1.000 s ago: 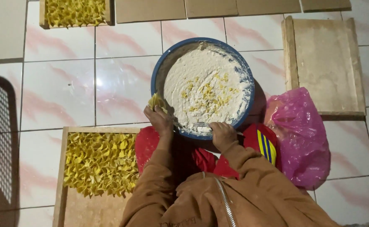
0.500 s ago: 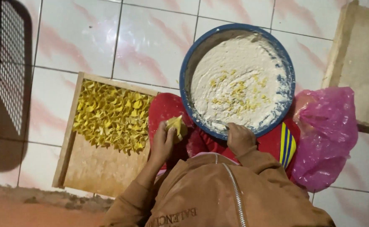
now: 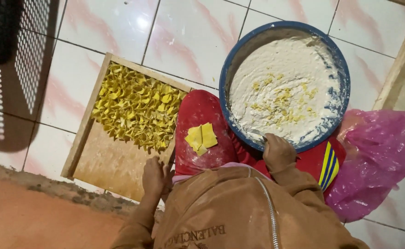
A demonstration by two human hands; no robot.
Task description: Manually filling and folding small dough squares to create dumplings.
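Observation:
A blue bowl (image 3: pixel 232 60) of white filling flecked with yellow bits rests against my red-trousered legs. My right hand (image 3: pixel 278 152) is at its near rim, closed around a thin metal utensil (image 3: pixel 257 134) that pokes into the filling. A few yellow dough squares (image 3: pixel 201 138) lie on my left thigh. My left hand (image 3: pixel 156 175) rests on the near right edge of a wooden tray (image 3: pixel 105 161) with nothing seen in it. Several folded yellow dumplings (image 3: pixel 135 108) fill the tray's far half.
A pink plastic bag (image 3: pixel 378 161) lies to the right of my leg. A wooden board's edge (image 3: pixel 398 69) shows at the far right. A dark perforated crate (image 3: pixel 4 41) stands at the top left. Below the white floor tiles runs a reddish strip (image 3: pixel 36 216).
My left hand carried yellow dough from the bowl's rim, left it on my thigh and dropped to the tray's edge. My right hand stayed at the bowl. The view shifted left and closer.

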